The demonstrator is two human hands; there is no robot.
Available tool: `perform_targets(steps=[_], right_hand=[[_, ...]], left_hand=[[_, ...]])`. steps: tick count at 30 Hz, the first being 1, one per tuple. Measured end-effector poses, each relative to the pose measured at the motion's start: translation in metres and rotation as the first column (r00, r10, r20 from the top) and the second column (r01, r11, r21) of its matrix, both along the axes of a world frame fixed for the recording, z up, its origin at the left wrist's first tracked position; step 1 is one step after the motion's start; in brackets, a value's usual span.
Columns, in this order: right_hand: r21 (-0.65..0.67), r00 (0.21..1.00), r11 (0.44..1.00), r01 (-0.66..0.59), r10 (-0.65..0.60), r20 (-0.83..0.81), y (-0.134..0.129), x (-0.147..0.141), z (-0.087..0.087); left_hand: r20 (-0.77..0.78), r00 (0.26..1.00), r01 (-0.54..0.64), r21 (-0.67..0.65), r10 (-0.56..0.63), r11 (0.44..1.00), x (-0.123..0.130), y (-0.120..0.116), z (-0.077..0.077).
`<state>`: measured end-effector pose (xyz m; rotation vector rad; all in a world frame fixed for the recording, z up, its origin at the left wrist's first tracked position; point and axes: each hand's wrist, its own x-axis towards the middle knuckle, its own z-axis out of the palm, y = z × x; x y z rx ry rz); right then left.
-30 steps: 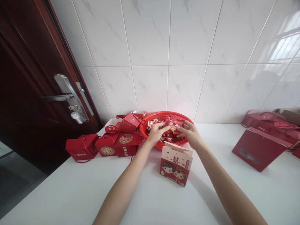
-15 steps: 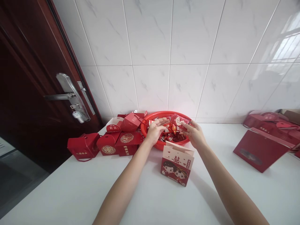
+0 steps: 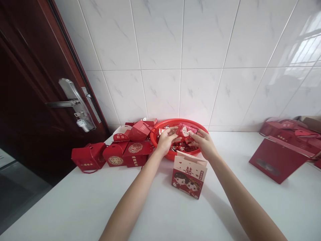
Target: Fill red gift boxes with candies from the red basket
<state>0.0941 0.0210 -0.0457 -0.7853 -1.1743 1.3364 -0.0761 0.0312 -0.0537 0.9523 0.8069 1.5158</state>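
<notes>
Over a red oval basket (image 3: 173,156), my left hand (image 3: 166,140) and my right hand (image 3: 204,142) face each other. Between them is a red and pink candy packet (image 3: 186,131) with a pale heart-shaped label. My left fingers close on its left side, while my right thumb and fingers grip its right side. Wrapped sweets (image 3: 183,147) lie in the basket below. In front of the basket a red and cream paper bag (image 3: 188,177) printed with two cartoon faces stands upright, its top open.
Several red boxes (image 3: 135,150) are grouped left of the basket. On the right lie a dark red box (image 3: 278,160) and a pile of red boxes (image 3: 288,134). Behind the white table (image 3: 150,207) is a tiled wall; a door with a metal handle (image 3: 75,102) is at the left.
The packet has shifted left, toward my left hand, whose fingers now meet it. My right hand has moved left with the packet. The bag stands where it was.
</notes>
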Motion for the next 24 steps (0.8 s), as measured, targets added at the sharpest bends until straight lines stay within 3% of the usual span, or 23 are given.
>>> perform_targets(steps=[11,24], right_hand=[[-0.011,0.998,1.0,0.013,-0.014,-0.056,-0.0008,-0.0025,-0.0006],[0.007,0.995,1.0,-0.009,0.01,-0.099,0.0022,-0.0031,-0.0055]], left_hand=[[0.013,1.0,0.001,-0.035,0.0,0.999,-0.0009,0.0012,0.0017],[-0.049,0.997,0.062,0.019,-0.061,0.998,-0.0067,0.0065,-0.0059]])
